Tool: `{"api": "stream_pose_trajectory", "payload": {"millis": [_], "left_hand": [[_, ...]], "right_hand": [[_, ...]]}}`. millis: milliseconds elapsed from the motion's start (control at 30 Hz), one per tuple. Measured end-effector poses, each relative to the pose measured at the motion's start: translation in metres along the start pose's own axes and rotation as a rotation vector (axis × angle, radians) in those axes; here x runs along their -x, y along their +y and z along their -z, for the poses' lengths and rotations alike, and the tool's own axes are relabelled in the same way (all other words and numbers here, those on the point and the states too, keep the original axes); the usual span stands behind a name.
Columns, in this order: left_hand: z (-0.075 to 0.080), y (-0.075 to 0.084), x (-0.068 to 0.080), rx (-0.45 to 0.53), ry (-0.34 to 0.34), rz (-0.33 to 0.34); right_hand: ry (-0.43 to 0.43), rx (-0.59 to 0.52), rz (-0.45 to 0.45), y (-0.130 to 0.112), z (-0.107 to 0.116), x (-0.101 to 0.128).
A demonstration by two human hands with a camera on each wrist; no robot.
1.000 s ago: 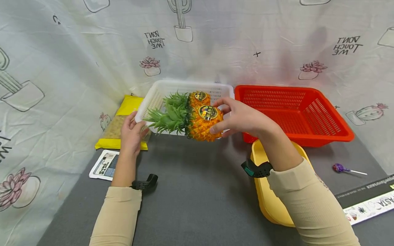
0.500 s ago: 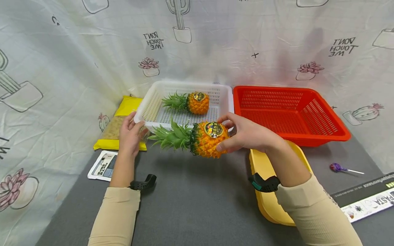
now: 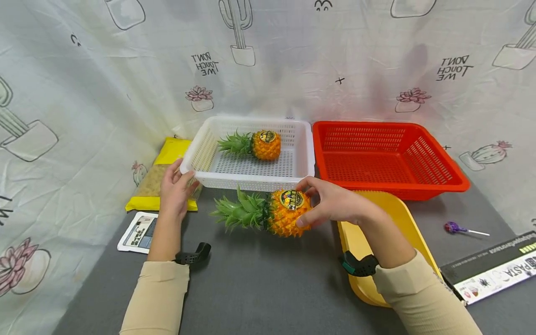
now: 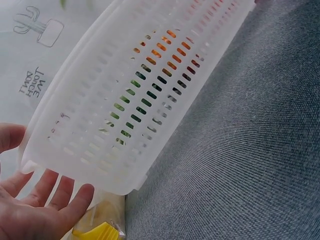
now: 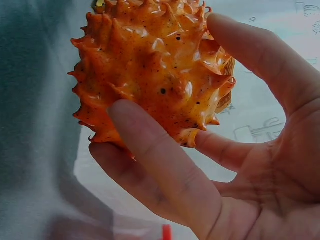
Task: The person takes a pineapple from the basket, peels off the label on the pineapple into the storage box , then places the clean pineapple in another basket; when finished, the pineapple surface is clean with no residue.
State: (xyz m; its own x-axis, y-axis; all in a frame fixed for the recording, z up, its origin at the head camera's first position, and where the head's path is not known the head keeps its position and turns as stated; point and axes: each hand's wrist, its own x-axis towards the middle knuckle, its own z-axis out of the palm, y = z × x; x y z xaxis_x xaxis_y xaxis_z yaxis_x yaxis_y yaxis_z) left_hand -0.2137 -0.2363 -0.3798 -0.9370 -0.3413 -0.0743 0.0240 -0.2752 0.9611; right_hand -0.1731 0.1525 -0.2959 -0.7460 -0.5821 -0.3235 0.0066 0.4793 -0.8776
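Two pineapples: one lies on its side on the grey mat, just before the white basket, gripped at its base by the right hand, fingers curled round it; the other lies inside that basket. Left hand, fingers relaxed and straight, touches the basket's left corner. Red basket stands beside the white one; yellow tray under the right forearm.

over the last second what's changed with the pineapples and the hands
The right hand brought its pineapple out of the white basket, toward the person and down to the grey mat, gripping it throughout. The left hand stayed at the basket's near left corner. The second pineapple stayed inside; the red basket did not move.
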Motion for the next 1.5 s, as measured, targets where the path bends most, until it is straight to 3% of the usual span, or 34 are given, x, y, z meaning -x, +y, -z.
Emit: {"api": "stream_pose_trajectory", "payload": {"millis": [833,1167,1367,1500], "left_hand": [[0.001,0.000,-0.001,0.019,0.002,0.006],[-0.003,0.003,0.000,-0.017,0.006,0.016],[-0.014,0.011,0.007,-0.157,0.119,0.026],[-0.026,0.023,0.017,-0.290,0.225,-0.045]], "right_hand": [[-0.026,-0.021,-0.112,0.032,-0.012,-0.017],[-0.010,0.064,-0.125,0.032,-0.013,-0.016],[-0.003,0.124,-0.127,0.031,-0.015,-0.013],[0.001,0.146,-0.121,0.031,-0.015,-0.013]]}}
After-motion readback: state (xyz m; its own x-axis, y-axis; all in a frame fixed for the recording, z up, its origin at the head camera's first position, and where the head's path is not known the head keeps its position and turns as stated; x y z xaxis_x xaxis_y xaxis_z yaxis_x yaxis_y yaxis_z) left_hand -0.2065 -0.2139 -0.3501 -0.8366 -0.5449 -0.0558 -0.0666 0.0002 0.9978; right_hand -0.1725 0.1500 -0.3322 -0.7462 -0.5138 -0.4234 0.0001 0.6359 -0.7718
